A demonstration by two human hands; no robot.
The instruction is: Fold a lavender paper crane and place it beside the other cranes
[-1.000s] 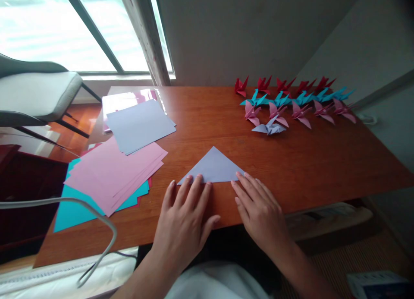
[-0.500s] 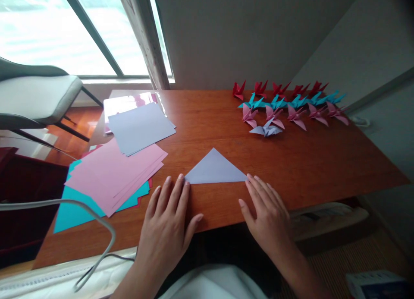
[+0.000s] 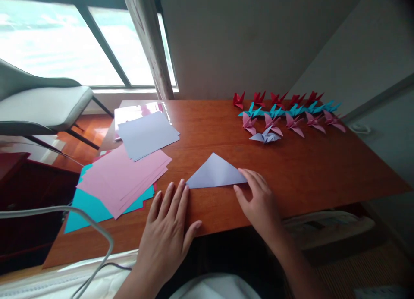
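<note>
A pale lavender sheet of origami paper (image 3: pixel 215 171), folded into a triangle, lies on the table with its peak pointing away from me. My left hand (image 3: pixel 168 221) rests flat, fingers stretched out, the fingertips at the triangle's left corner. At the right corner, my right hand (image 3: pixel 258 195) has its fingers over the paper and its thumb by the lower edge, taking the corner between them. That right half looks slightly raised, with a faint crease down the middle. The very tip of the right corner is hidden by the fingers.
Folded cranes stand in rows at the back right: red (image 3: pixel 238 100), blue (image 3: pixel 274 111), pink (image 3: pixel 294 124), and one lavender crane (image 3: pixel 265 137). On the left lie lavender sheets (image 3: pixel 148 135), pink sheets (image 3: pixel 126 174) and blue sheets (image 3: pixel 87 212). A grey cable (image 3: pixel 97 228) arches at front left.
My right hand has moved in over the right corner, thumb and fingers closing on it, and that side has lifted slightly. My left hand stays flat. The camera view has shifted a little.
</note>
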